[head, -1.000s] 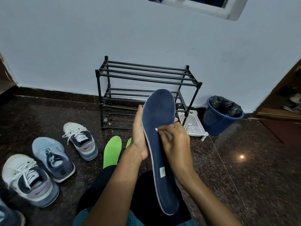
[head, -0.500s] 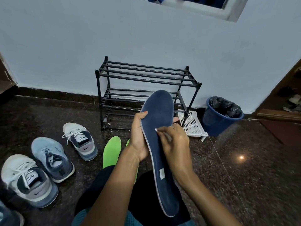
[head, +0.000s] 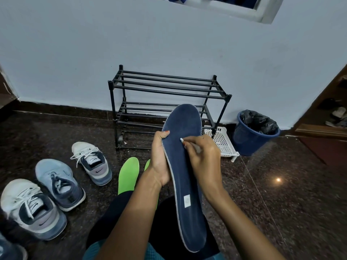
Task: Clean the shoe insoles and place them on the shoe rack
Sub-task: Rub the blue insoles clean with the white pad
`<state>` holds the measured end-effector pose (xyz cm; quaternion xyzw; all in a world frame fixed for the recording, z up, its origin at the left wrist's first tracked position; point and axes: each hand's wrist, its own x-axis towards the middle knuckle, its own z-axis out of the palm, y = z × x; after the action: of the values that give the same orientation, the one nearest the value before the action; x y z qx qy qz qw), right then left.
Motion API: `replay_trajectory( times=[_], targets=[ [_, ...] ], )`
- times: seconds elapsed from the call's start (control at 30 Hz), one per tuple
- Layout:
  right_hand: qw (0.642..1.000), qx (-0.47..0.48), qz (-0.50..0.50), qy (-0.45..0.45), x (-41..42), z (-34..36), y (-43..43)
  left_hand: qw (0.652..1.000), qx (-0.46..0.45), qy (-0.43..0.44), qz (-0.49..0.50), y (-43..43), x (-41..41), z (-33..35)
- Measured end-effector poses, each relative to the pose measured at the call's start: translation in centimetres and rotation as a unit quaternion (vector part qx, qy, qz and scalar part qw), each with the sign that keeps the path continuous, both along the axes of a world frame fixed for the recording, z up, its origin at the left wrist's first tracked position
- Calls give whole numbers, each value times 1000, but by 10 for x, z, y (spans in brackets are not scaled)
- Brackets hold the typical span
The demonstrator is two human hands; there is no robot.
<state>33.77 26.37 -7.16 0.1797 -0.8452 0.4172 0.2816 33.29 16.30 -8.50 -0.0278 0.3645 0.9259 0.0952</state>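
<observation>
A long navy blue insole (head: 185, 166) with a small white label near its heel stands upright in front of me. My left hand (head: 159, 158) grips its left edge, thumb on the blue face. My right hand (head: 203, 158) pinches a thin white stick whose tip (head: 181, 140) touches the insole's middle. Two bright green insoles (head: 128, 175) lie on the dark floor behind my left arm, the second mostly hidden. The black two-tier shoe rack (head: 169, 91) stands bare against the wall.
Three grey-and-white sneakers (head: 56, 182) sit on the floor at left. A white perforated plastic stand (head: 223, 143) lies beside the rack's right leg. A blue bin with a black liner (head: 253, 132) stands at the wall. A wooden doorway (head: 330, 132) is at right.
My left thumb has moved from behind the insole's edge onto its blue face. The stick tip stays at nearly the same spot on the insole.
</observation>
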Motion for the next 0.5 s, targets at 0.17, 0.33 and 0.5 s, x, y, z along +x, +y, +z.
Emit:
replay_trajectory(
  times=[0.17,0.33,0.5],
  targets=[
    [999,-14,-40,3,-15,8,11,1000,4,-22,17,0,-1,-1],
    [999,13,2,30,6,-6,1,999,28,-32,15,-4,2,7],
    [999,28,9,21,10,-12,9,999,3,-34,11,-1,4,7]
  ],
)
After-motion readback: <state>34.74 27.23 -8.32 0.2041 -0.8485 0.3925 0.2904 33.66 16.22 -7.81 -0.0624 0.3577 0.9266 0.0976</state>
